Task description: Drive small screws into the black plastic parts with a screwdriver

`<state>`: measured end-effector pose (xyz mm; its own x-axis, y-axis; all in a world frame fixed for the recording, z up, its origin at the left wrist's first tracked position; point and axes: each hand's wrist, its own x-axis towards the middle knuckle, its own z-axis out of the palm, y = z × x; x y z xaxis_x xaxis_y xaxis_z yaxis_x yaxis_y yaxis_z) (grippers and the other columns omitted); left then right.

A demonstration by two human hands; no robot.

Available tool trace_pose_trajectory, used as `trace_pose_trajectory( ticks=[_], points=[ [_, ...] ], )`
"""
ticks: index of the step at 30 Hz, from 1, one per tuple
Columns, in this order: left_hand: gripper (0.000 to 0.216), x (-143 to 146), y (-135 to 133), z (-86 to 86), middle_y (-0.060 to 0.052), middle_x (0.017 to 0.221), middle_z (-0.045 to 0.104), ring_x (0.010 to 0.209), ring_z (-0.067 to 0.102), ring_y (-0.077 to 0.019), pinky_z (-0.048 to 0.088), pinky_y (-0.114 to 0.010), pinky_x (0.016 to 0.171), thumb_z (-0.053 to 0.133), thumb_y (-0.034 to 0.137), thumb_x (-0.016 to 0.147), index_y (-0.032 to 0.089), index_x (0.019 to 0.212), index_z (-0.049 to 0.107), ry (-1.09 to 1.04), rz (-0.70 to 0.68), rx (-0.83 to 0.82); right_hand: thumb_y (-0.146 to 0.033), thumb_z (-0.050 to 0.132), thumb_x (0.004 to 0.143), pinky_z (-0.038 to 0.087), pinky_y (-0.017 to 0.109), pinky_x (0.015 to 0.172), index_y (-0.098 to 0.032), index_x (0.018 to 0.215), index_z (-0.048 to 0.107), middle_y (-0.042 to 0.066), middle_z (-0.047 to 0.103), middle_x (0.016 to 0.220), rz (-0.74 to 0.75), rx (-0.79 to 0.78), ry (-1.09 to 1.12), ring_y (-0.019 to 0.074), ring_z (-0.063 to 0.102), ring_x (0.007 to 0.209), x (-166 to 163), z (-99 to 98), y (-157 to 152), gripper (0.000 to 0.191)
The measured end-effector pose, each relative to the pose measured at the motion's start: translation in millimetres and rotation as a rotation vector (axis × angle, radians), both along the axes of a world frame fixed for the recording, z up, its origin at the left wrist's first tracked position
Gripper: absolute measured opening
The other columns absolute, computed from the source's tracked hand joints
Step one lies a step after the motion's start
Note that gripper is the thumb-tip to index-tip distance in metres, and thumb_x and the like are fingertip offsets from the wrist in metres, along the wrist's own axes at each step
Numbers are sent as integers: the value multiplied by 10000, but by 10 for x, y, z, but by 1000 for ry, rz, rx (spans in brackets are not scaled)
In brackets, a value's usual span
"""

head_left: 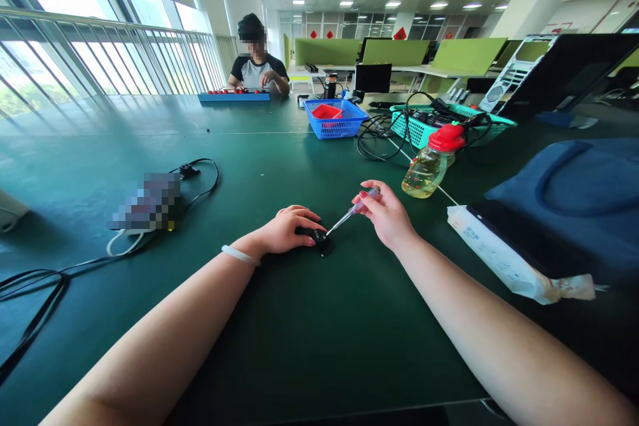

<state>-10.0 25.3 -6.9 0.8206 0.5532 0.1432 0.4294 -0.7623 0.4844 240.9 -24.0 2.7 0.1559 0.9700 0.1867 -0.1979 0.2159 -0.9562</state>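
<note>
A small black part (320, 237) with what look like bright screw heads rests on the dark green table (319, 339). My left hand (285, 231) lies against it from the left, thumb and fingers closed around its edge. In my right hand (392, 218), pinched between thumb and fingers, is a slim screwdriver (344, 218) with a clear purplish handle. It slants down to the left, its tip at the black part. Whether the tip sits in a screw is too small to tell. A tiny light speck lies just below the part.
On the right stand a red-lidded bottle (424, 172), a white packet (492, 249) and a dark blue bag (584, 193). Farther back are a blue basket (337, 128) and a green basket (414, 128) with cables. A power adapter (150, 203) with cords lies left; a person (257, 70) sits opposite.
</note>
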Motion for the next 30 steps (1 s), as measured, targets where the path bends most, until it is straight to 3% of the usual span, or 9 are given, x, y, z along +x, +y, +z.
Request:
trace_pose_trajectory(
  ticks=[6,15,21,27,30],
  points=[
    [352,0,1,-3,-27,1306,649,1264,508,-280,319,-496,1117,720,359,818,368,1170,711,0,4,-14,-514,855,594,580,376,711,-229,891,578,-20,663,775,-68,-32,-32,176,670,745,20,-43,28,497],
    [354,6,-5,-1,-37,1305,649,1259,513,-284,322,-498,1116,723,351,817,350,1171,713,-3,4,-10,-422,838,656,531,377,835,-245,952,576,-26,699,792,68,-39,-11,175,700,788,70,42,-41,433],
    [346,8,-6,13,-33,1311,647,1253,521,-277,330,-486,1112,716,362,823,355,1169,713,8,-7,-6,-439,848,639,554,388,813,-237,866,569,-30,678,759,2,-66,-8,168,676,778,55,-15,-2,412],
    [352,7,-9,14,-34,1317,643,1267,506,-289,320,-507,1112,726,352,815,359,1166,714,15,5,-15,-259,790,716,572,415,793,-223,830,547,9,680,789,101,-250,105,195,700,774,103,-120,27,270],
    [350,10,-8,16,-31,1318,644,1273,503,-291,315,-508,1114,728,365,814,364,1164,714,17,1,-18,-210,751,737,582,439,786,-229,851,540,12,675,810,131,-267,133,212,711,784,119,-149,30,240]
  ],
)
